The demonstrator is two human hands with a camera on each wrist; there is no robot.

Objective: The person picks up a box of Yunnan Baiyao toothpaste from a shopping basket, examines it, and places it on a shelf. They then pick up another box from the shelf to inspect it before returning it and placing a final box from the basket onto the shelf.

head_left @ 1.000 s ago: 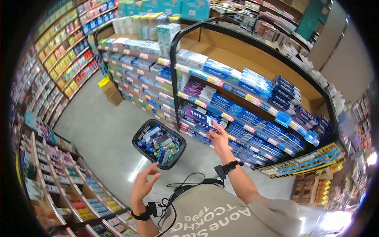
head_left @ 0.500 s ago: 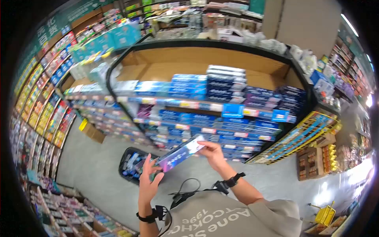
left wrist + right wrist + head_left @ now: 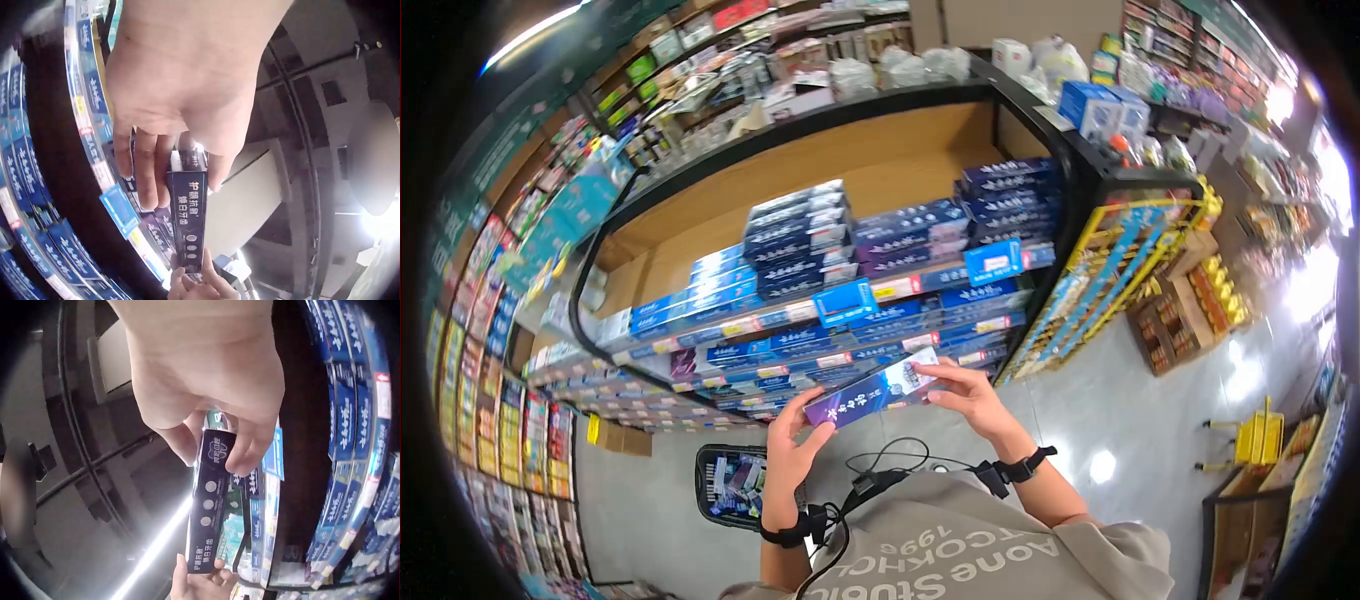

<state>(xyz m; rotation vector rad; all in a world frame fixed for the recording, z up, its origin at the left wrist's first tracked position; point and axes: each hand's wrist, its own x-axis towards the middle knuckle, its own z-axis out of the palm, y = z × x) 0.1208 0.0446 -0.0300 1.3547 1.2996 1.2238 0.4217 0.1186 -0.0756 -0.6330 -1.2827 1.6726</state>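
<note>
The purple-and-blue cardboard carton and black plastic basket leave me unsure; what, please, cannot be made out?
- Carton, smallest print: right wrist view, too small.
- Basket, right side: head view, partly behind the left arm.
- Packets inside, labels: head view, too small.

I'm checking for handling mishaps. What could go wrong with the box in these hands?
The box is held near its ends by the left hand and right hand; if one slips, it might tip and fall. The basket stands off to the person's left, not under the box, so a dropped box would probably hit the floor instead.
</note>
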